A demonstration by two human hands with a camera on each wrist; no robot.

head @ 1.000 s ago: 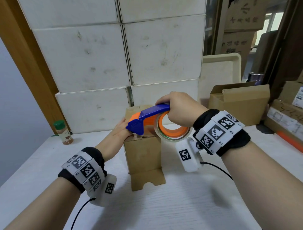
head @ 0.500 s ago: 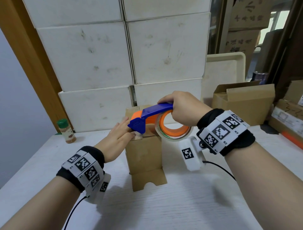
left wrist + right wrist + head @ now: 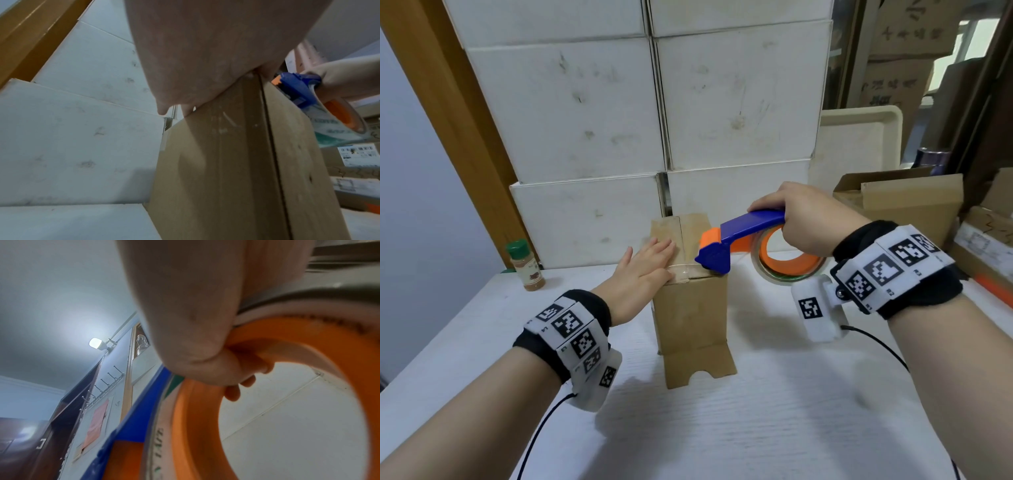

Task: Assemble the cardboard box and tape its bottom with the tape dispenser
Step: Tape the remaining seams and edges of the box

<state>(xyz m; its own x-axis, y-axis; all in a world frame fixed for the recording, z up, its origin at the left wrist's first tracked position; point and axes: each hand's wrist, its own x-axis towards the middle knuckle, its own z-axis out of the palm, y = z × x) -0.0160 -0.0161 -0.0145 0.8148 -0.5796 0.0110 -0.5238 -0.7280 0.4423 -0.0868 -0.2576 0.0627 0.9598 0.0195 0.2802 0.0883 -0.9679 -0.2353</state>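
A tall brown cardboard box (image 3: 690, 318) stands on the white table (image 3: 774, 411), closed flaps upward, with one loose flap splayed at its foot. My left hand (image 3: 645, 270) lies flat with straight fingers on the left part of the top, over a strip of clear tape (image 3: 685, 269). My right hand (image 3: 803, 222) grips the blue and orange tape dispenser (image 3: 743, 240) by its handle; its blue nose touches the box's top right edge. In the left wrist view my palm (image 3: 216, 56) rests on the box (image 3: 236, 162) beside the dispenser (image 3: 304, 91). The right wrist view shows my fingers curled inside the orange tape core (image 3: 197, 418).
White boxes (image 3: 647, 113) are stacked against the wall right behind the box. A green-capped spice jar (image 3: 525, 265) stands at the back left. Open brown cartons (image 3: 904, 202) and a cream tray (image 3: 859, 144) sit at the back right. Cables trail from both wristbands.
The dispenser has travelled rightward across the box top to its right edge, leaving tape behind. My left hand has flattened onto the top where the dispenser was.
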